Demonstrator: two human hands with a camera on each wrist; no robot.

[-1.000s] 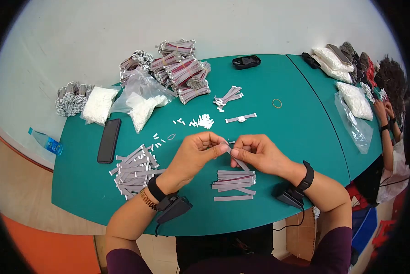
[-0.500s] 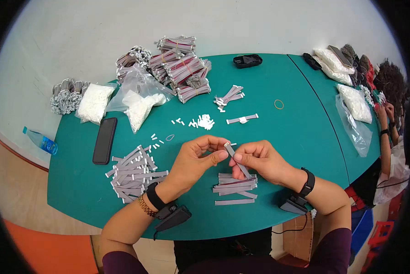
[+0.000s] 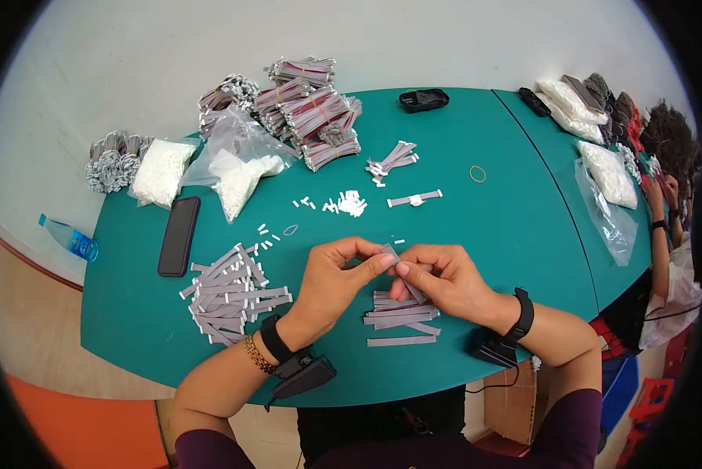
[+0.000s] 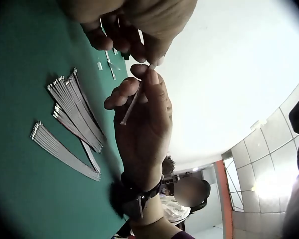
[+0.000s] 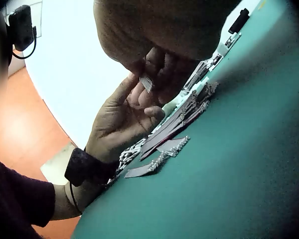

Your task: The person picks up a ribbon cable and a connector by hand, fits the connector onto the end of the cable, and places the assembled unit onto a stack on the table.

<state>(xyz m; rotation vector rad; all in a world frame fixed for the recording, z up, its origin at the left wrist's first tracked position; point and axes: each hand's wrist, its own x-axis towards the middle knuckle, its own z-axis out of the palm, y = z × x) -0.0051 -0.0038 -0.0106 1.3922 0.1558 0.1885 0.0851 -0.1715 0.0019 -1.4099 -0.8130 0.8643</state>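
Between both hands a short grey ribbon cable (image 3: 412, 291) is held above the green table. The left hand (image 3: 329, 283) pinches its upper end between thumb and index finger. Lower on the same cable, the right hand (image 3: 449, 283) grips with thumb and fingers, the thumbs nearly meeting. In the left wrist view the cable (image 4: 132, 103) slants across the right hand's fingers; in the right wrist view its end (image 5: 146, 83) shows by the fingers. Just below the hands lies a stack of grey cables (image 3: 398, 316), with a single cable (image 3: 402, 341) in front.
Loose cables with white ends (image 3: 229, 293) and a phone (image 3: 179, 237) lie at left. Small white pieces (image 3: 352, 204), a cable with a white piece (image 3: 402, 200) and a rubber band (image 3: 477, 174) lie beyond the hands. Bags (image 3: 163, 172) and cable bundles (image 3: 315, 117) stand behind. Another person's hands (image 3: 660, 191) are at right.
The left thumb and index finger have closed over the cable's upper end, which stood exposed half a second ago. The right thumb has moved slightly toward that end.
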